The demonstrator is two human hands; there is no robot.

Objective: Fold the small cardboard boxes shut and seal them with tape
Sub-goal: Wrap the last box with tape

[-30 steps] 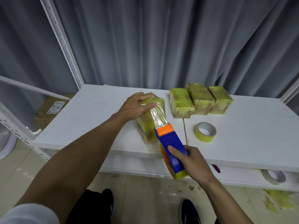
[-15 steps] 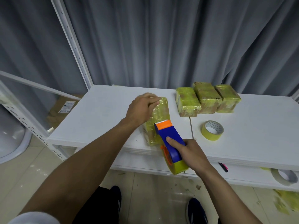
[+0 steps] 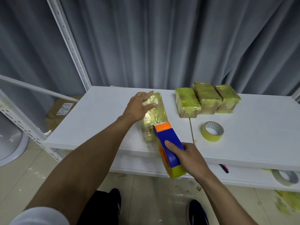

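Now taped box (image 3: pixel 155 117) under flat joined fingers of left hand (image 3: pixel 138 108); tape dispenser (image 3: pixel 167 135) clamped in right hand (image 3: pixel 191 156) fingers, touching box.

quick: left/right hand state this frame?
Left hand: open, fingers resting flat on the taped box.
Right hand: closed around the tape dispenser.
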